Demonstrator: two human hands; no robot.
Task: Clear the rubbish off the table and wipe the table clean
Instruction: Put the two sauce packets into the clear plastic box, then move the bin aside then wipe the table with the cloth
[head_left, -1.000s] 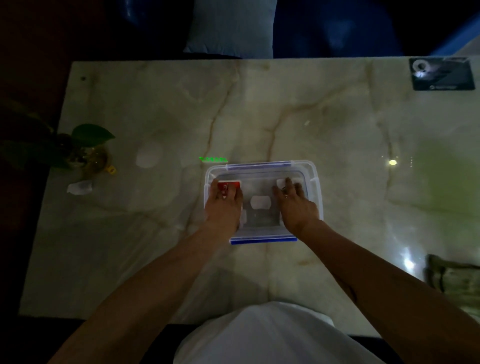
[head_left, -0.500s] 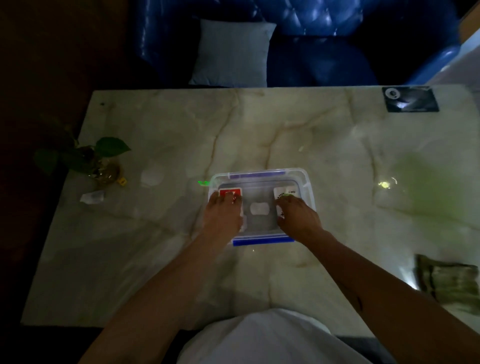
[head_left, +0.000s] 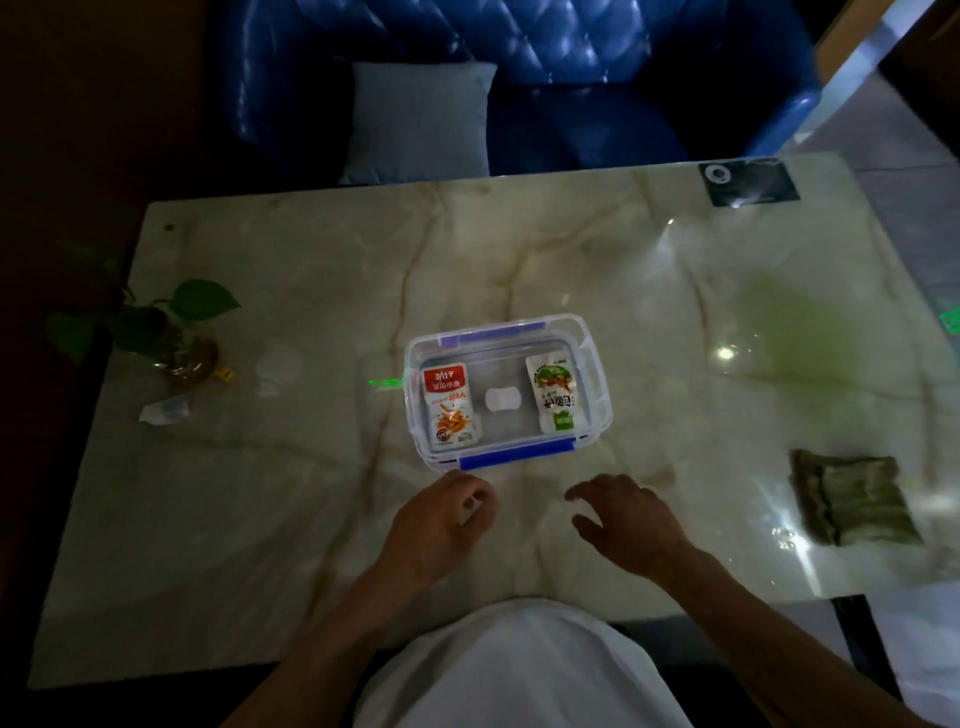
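Red snack packet (head_left: 450, 405) reads 劲仔 (upside down).

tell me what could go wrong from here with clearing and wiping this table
1. The small white scrap near the plant sits in the dim far-left corner and could be missed.
2. Wiping that corner could knock the plant, which stands close to the table edge.
3. The two snack packets lie loose on the clear box, so lifting it tilted could slide them off.

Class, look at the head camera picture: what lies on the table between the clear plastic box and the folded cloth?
Nothing: in the head view, the marble table is bare between the plastic box and the folded cloth, showing only reflections.
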